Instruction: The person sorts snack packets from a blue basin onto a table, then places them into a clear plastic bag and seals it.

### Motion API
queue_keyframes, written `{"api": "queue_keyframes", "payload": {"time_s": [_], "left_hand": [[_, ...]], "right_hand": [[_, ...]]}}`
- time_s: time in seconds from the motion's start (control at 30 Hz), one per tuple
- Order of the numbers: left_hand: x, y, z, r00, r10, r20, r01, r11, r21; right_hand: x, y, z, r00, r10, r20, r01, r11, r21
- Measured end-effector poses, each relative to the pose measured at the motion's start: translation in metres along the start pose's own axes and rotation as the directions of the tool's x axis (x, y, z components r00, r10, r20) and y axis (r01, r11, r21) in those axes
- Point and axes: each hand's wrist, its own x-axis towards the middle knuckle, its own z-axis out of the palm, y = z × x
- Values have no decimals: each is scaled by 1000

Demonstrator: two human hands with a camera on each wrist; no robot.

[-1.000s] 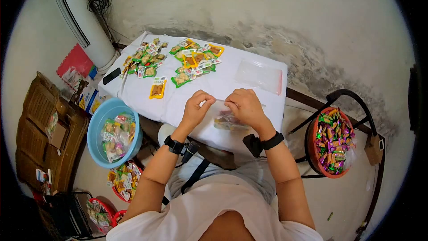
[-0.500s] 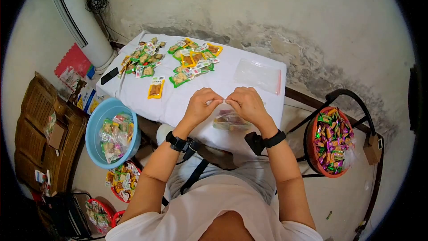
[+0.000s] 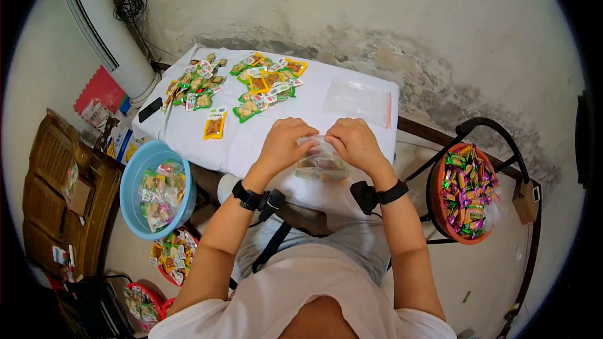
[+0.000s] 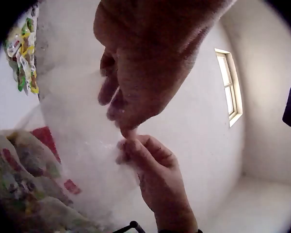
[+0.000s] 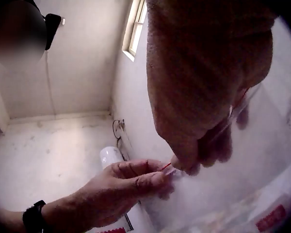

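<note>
1. Pinching the top edge of a clear bag, both hands are busy: left hand on the 9 o'clock side, right hand at 3 o'clock, each with thumb and fingers squeezed on the plastic, fingertips near each other.
2. That bag sits at 6 o'clock from the fingertips, over the near part of the white-covered table, colourful packs showing through. Can't tell if its bottom touches the cloth.
3. Right wrist cam catches a thin red strip right at the pinched edge.
4. Clocking round from the bag: one snack pile at 10, another pile at 11, flat clear pouches at 1. A lone yellow pack lies near 10 too, and a black phone further out between 9 and 10.
5. Off the table, a blue basin with filled bags is around 9, and a red tub heaped with shiny-wrapped sweets around 3.
</note>
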Motion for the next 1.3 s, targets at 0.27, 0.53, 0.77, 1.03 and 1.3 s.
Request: {"api": "queue_keyframes", "payload": {"time_s": [0.27, 0.53, 0.77, 1.03, 1.3], "left_hand": [[0, -3, 5, 997, -12, 71, 6, 996, 86], [10, 5, 9, 992, 14, 123, -24, 997, 76], [6, 0, 7, 993, -32, 118, 25, 998, 61], [4, 0, 7, 992, -59, 115, 54, 997, 52], [6, 4, 8, 993, -48, 108, 44, 998, 40]], "right_hand": [[-10, 10, -9, 1000, 24, -2, -24, 1000, 13], [-14, 13, -11, 999, 23, -33, -22, 999, 37], [-34, 13, -22, 971, 232, -56, -199, 917, 345], [-46, 24, -7, 930, 344, -133, -239, 837, 492], [-51, 24, -4, 883, 451, -131, -302, 759, 577]]}}
